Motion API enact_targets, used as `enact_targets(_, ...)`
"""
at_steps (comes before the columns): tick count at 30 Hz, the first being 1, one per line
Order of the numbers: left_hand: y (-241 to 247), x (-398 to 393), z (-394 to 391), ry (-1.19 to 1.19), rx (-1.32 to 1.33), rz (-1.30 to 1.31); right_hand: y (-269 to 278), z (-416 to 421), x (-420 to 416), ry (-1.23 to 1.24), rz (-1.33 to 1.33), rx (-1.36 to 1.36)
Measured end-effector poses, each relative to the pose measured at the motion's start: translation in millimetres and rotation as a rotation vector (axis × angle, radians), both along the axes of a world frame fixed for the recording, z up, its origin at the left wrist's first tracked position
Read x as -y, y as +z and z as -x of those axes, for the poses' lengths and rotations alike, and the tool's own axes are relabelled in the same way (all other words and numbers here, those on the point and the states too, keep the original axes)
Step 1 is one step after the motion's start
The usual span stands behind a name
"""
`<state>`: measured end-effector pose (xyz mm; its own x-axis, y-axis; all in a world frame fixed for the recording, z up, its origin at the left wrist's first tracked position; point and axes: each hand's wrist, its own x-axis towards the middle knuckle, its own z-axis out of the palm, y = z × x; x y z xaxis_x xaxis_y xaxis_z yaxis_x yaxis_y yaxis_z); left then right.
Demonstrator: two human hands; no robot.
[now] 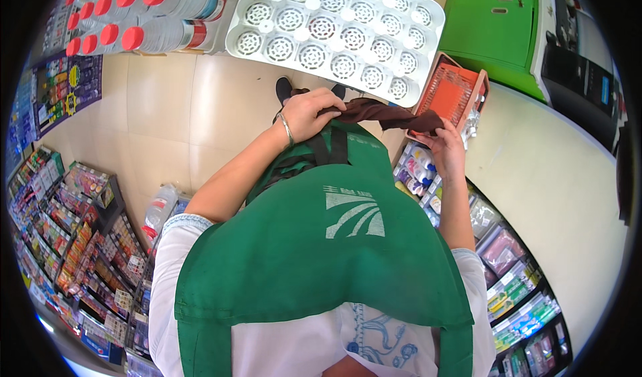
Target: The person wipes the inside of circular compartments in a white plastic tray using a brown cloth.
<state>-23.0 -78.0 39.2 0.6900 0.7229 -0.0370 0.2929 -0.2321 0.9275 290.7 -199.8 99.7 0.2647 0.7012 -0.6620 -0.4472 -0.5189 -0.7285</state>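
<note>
A dark brown cloth (386,114), twisted into a loose rope, stretches between my two hands. My left hand (312,112) grips one end in front of my waist, and a bracelet circles that wrist. The other end is pinched in the fingers of my right hand (445,143), out to the right near an orange basket. Below the cloth lies the green apron (286,246) that I wear, with a white printed logo and black straps at the waist. Just beyond the cloth is a white plastic crate tray (321,33) with round perforated cells.
Large red-capped water bottles (170,36) lie stacked at the upper left. The orange basket (451,93) stands beside the green cabinet (489,31). A pale counter (546,186) curves along the right above stocked shelves (511,296). Snack racks (75,226) fill the left over tiled floor (160,111).
</note>
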Motion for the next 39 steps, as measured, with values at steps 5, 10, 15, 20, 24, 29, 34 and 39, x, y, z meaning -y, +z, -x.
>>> enact_targets(5,10.6,-7.5,-23.8,-0.115,0.016,-0.031,-7.5,27.5,-21.3,-0.002,-0.099,0.351)
enact_targets(10,-0.2,-12.4,-48.2,0.06,-0.036,-0.11,-19.0,65.8,-84.3,0.776,-0.508,1.72)
enact_targets(15,-17.4,-8.0,-54.6,0.068,-0.166,-0.138,-43.7,53.1,-98.7,1.174,-0.557,1.625)
enact_targets(20,-35.3,-1.5,-56.0,0.122,-0.135,-0.229,-50.9,54.7,-109.1,1.599,-0.256,1.477)
enact_targets(24,-30.8,0.7,-59.4,0.143,-0.176,-0.294,-66.3,54.0,-125.1,1.643,-0.141,1.285)
enact_targets(29,-38.9,3.1,-61.9,0.168,-0.114,-0.316,-69.7,50.1,-157.1,1.202,0.318,0.295)
enact_targets(34,-34.8,0.9,-61.3,0.176,-0.093,-0.321,-51.0,41.8,-133.1,0.816,0.246,0.037)
enact_targets(39,-31.2,-2.3,-63.4,0.16,-0.126,-0.351,-45.2,58.4,-132.2,1.284,0.052,0.624)
